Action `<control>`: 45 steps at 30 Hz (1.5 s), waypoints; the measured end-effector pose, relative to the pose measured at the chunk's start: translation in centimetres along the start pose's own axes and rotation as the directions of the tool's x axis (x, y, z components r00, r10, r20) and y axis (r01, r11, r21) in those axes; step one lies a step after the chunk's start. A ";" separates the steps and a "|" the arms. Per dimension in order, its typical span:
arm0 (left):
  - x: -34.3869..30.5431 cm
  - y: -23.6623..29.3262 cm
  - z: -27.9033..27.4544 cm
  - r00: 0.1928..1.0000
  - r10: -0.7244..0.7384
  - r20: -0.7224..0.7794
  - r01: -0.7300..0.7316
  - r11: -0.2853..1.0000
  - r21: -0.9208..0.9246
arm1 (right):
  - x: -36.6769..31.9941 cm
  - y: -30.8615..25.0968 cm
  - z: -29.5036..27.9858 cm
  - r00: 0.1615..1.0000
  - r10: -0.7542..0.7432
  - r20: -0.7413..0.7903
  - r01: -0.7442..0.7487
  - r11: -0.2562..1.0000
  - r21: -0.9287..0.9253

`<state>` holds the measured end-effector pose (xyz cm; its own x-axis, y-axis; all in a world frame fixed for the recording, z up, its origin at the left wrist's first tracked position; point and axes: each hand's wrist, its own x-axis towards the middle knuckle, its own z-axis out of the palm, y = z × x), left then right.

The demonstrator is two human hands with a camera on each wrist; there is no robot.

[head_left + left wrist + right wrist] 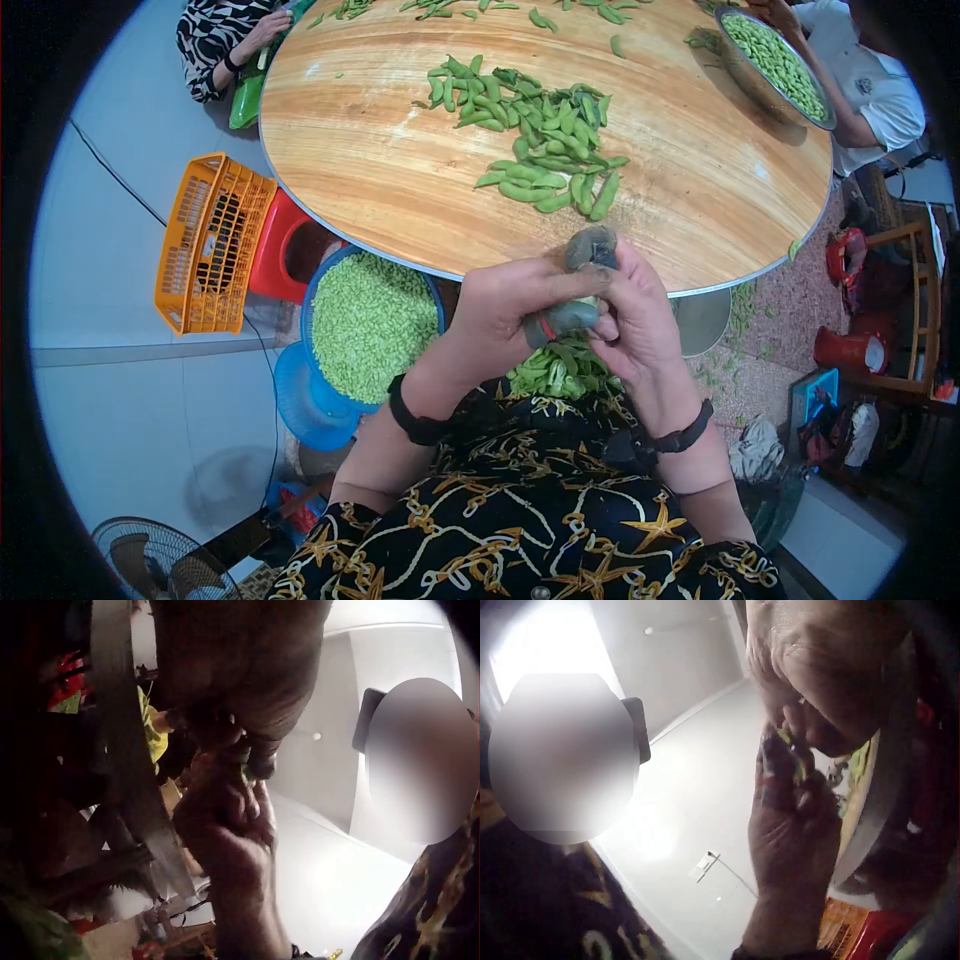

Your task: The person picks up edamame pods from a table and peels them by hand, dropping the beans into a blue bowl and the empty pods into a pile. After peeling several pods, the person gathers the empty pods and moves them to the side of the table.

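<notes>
My left hand (500, 310) and right hand (640, 310) meet at the near table edge, fingertips together. Between them they pinch a green soybean pod (802, 761), mostly hidden by the fingers in the head view. A grey-green finger cover (572, 317) with a red band sits on the left thumb. Another dark grey finger cover (592, 245) shows at the top of the joined hands. Just beyond lies a loose pile of soybean pods (560, 130) on the round wooden table (360, 140). Below the hands, green pods and leaves (565, 370) lie heaped at the lap.
Left of the hands stands a blue basin (438, 300) filled with shelled beans (370, 325). Beside it are a red stool (270, 250) and an orange crate (215, 245). A metal bowl (745, 85) of beans sits at the table's right. Two other people sit across the table.
</notes>
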<state>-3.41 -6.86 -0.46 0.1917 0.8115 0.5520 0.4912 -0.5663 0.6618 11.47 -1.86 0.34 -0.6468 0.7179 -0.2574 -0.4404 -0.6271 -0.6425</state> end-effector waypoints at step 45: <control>3.1 -0.7 1.7 0.737 -0.654 0.172 0.296 0.083 -0.952 | -1.0 -4.0 -1.4 0.989 0.082 0.124 0.007 0.809 -0.588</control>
<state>-1.66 -3.75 -0.09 -0.0336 0.9930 -0.1128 -0.7108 0.0556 0.7012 14.75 0.36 2.13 -0.7527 0.6214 -0.2177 0.0058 -0.3243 -0.9459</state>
